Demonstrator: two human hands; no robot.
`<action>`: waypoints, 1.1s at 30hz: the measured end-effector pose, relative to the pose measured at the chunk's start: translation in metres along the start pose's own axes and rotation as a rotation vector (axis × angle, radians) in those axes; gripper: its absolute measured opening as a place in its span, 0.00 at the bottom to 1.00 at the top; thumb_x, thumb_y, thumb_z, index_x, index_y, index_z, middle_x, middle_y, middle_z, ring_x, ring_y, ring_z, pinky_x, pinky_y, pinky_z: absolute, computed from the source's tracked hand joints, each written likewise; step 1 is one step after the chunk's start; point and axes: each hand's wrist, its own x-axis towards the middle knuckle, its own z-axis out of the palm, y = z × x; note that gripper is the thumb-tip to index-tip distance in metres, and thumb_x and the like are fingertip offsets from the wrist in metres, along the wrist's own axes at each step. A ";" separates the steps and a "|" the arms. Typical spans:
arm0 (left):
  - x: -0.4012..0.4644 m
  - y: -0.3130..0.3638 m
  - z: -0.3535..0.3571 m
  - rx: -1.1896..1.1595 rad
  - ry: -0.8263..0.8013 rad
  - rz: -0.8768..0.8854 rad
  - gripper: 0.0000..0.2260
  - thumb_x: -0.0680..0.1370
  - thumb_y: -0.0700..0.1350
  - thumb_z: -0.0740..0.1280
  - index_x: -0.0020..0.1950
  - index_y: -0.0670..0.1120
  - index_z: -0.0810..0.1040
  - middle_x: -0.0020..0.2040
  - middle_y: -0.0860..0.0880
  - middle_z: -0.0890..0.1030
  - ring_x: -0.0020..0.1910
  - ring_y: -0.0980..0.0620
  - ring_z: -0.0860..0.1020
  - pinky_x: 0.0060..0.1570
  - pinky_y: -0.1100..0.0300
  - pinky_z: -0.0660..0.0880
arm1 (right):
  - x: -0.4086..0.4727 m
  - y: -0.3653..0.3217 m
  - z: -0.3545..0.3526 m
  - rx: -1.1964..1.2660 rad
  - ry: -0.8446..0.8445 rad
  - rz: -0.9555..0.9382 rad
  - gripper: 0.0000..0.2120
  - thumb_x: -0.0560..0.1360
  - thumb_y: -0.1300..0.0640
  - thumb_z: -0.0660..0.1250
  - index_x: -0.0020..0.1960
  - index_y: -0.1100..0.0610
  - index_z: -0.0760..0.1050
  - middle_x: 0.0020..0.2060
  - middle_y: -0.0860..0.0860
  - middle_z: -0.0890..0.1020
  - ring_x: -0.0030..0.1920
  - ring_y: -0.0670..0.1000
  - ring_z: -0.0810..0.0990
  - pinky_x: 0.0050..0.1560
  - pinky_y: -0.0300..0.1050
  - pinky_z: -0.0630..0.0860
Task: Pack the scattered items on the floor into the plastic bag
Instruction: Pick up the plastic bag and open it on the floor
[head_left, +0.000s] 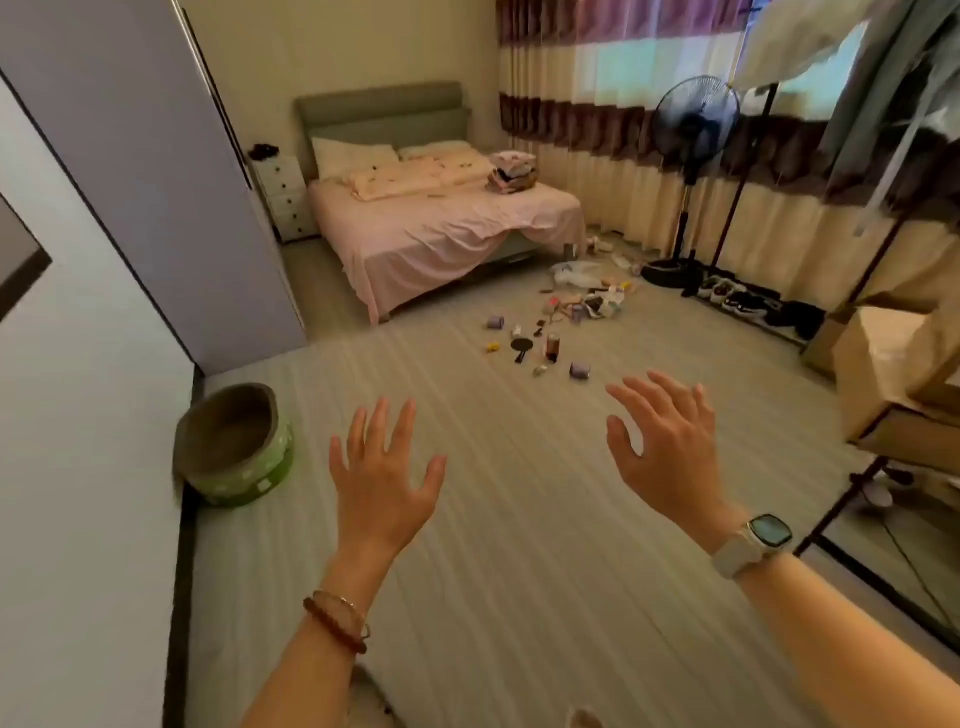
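Several small items lie scattered on the striped floor past my hands: a purple roll (580, 370), a black hand mirror (521, 346), a brown bottle (552, 345), another purple roll (495, 322) and a heap of small packets (597, 304). A crumpled clear plastic bag (576, 273) lies beyond them near the bed's foot. My left hand (382, 480) and my right hand (670, 447) are held out in front of me above the floor, fingers spread, holding nothing. Both are well short of the items.
A bed (441, 228) with pink sheets stands at the back. A green pet bed (236, 447) sits by the left wall. A standing fan (693, 135), a shoe row (748, 301), a clothes rack and cardboard boxes (893, 364) line the right side.
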 end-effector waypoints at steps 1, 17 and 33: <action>0.007 -0.006 0.021 -0.017 -0.074 -0.042 0.32 0.71 0.62 0.52 0.70 0.47 0.66 0.69 0.40 0.67 0.69 0.39 0.64 0.64 0.37 0.63 | 0.005 0.010 0.022 0.012 -0.038 0.024 0.22 0.73 0.47 0.52 0.59 0.55 0.74 0.58 0.56 0.79 0.63 0.61 0.72 0.64 0.66 0.63; 0.298 -0.119 0.154 -0.005 -0.156 -0.293 0.28 0.72 0.58 0.53 0.65 0.41 0.71 0.62 0.41 0.76 0.61 0.41 0.74 0.58 0.46 0.69 | 0.305 0.048 0.266 0.194 -0.428 0.115 0.16 0.77 0.55 0.58 0.64 0.56 0.70 0.62 0.53 0.76 0.64 0.56 0.70 0.62 0.51 0.65; 0.720 -0.282 0.295 -0.118 -0.278 -0.186 0.14 0.77 0.45 0.61 0.61 0.42 0.74 0.59 0.43 0.78 0.58 0.43 0.74 0.57 0.50 0.68 | 0.668 0.006 0.485 0.100 -0.610 0.271 0.16 0.79 0.52 0.54 0.65 0.54 0.69 0.62 0.52 0.76 0.62 0.52 0.72 0.60 0.47 0.70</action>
